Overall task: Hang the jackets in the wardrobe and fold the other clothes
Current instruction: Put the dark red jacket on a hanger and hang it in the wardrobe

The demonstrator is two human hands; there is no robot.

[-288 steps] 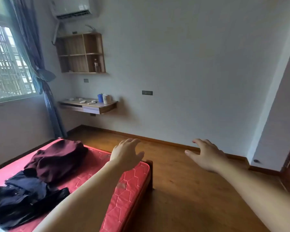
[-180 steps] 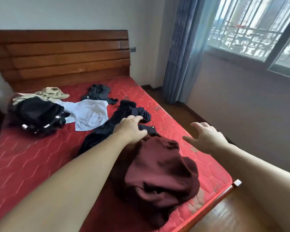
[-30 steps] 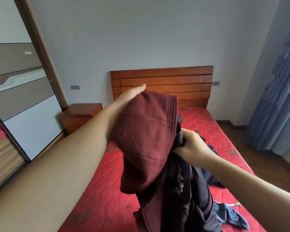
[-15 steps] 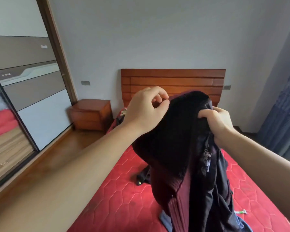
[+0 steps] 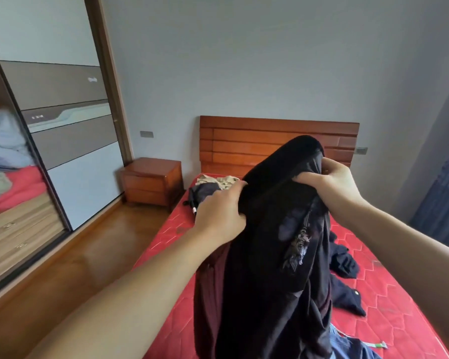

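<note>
At left, the wardrobe (image 5: 70, 141) shows sliding doors; contents cannot be told. On the red mattress (image 5: 389, 294) lie dark clothes (image 5: 344, 263). Above its near end, the black jacket (image 5: 275, 255) hangs, left hand (image 5: 219, 216) and right hand (image 5: 333, 181) gripping its top.

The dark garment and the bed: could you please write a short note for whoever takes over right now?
Left hand grips the held-up dark garment at its left edge; right hand pinches its top right. It hangs over the red bed, with maroon fabric showing beneath it.
Still on the bed: a dark pile and beige garment near the headboard, dark clothes to the right.
Done: nothing visibly hung or folded.
Left: hang the jackets in the wardrobe on the left, fold the others.
</note>
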